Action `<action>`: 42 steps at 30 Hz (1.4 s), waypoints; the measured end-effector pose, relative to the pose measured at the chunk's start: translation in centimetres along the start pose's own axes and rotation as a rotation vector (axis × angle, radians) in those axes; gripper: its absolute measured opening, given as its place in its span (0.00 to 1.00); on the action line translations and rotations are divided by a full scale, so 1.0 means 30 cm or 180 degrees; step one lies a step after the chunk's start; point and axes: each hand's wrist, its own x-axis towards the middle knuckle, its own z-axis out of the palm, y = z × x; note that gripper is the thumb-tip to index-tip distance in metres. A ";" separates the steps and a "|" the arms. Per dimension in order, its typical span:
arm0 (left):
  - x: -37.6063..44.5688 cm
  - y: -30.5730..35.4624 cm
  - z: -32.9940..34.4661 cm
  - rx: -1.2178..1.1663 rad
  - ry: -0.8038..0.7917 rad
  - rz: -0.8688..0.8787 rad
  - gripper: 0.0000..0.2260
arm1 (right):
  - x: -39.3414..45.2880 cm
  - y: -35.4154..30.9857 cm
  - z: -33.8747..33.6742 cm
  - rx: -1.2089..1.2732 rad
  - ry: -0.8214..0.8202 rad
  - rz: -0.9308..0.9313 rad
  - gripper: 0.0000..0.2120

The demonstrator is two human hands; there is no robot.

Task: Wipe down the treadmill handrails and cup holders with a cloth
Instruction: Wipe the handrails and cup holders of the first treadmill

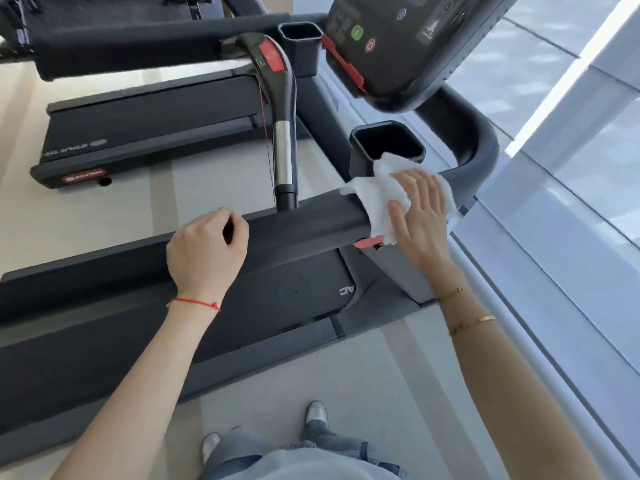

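A white cloth (379, 194) lies draped over the near black handrail (304, 223) of the treadmill, just below the near cup holder (388, 147). My right hand (419, 209) presses flat on the cloth with straight fingers. My left hand (207, 249) hovers at the handrail's left part with its fingers curled and nothing in them. A second cup holder (299, 46) sits farther back, left of the console (401, 43). The far handrail (138, 39) runs across the top.
A centre grip bar (282, 109) with a red safety key and cord rises between the rails. The treadmill deck (138, 306) lies below my arms. A second treadmill (145, 133) stands behind. Glass wall panels (554, 168) are on the right. My shoes stand on pale floor (346, 375).
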 end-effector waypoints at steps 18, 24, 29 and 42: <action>-0.005 0.000 0.011 0.0178 0.0052 -0.0092 0.15 | 0.031 -0.001 0.014 0.0021 0.0050 -0.0257 0.19; -0.004 -0.002 -0.011 0.0064 -0.0167 -0.0038 0.16 | 0.032 -0.136 0.038 0.0161 0.0224 0.0496 0.15; -0.014 -0.040 -0.062 -0.0215 -0.0285 0.0152 0.12 | 0.000 -0.412 0.115 0.0004 -0.0135 -0.0370 0.16; -0.116 -0.446 -0.280 0.0254 -0.0084 -0.0078 0.10 | 0.080 -0.623 0.163 -0.0774 -0.0405 -0.0870 0.20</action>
